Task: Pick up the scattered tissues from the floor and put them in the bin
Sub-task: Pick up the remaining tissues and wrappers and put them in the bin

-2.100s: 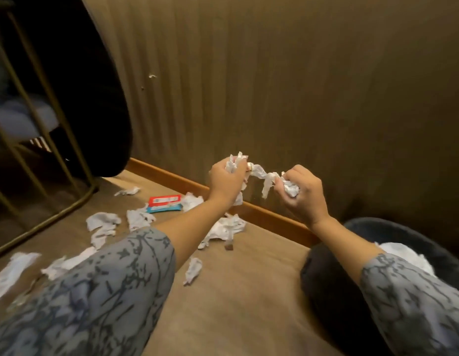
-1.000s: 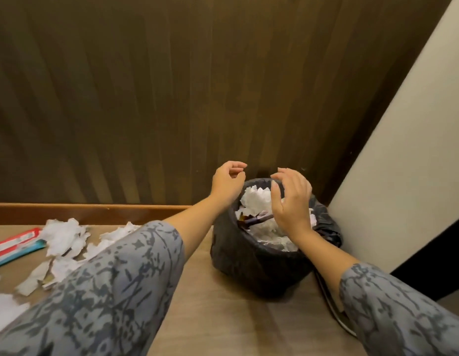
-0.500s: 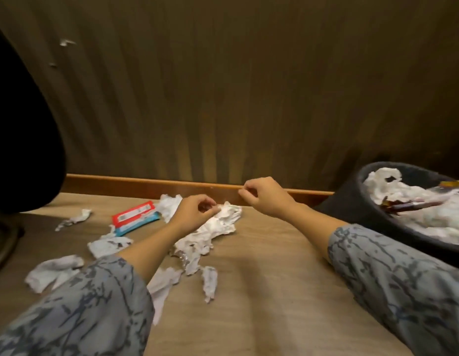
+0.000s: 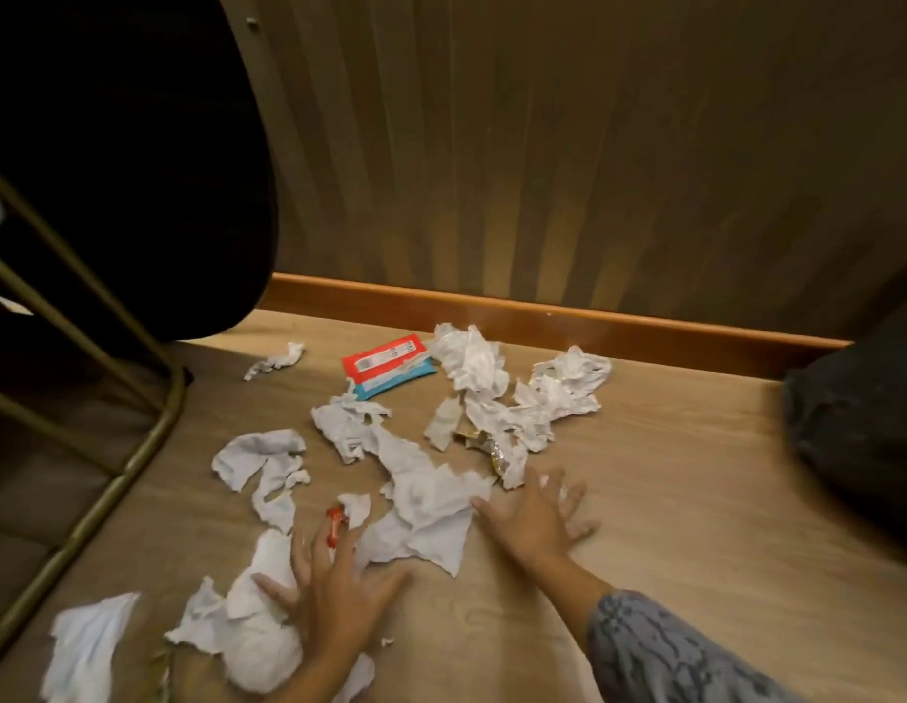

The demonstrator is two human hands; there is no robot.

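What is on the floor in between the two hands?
In the head view, a big crumpled white tissue lies between the left hand and the right hand. A small red scrap sits by the left fingertips.

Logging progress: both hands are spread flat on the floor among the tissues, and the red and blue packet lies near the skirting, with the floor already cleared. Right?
Not cleared. The head view shows many tissues scattered on the floor; the rest holds.

Tissues (image 4: 431,499) strewn on wooden floor (image 4: 669,499)
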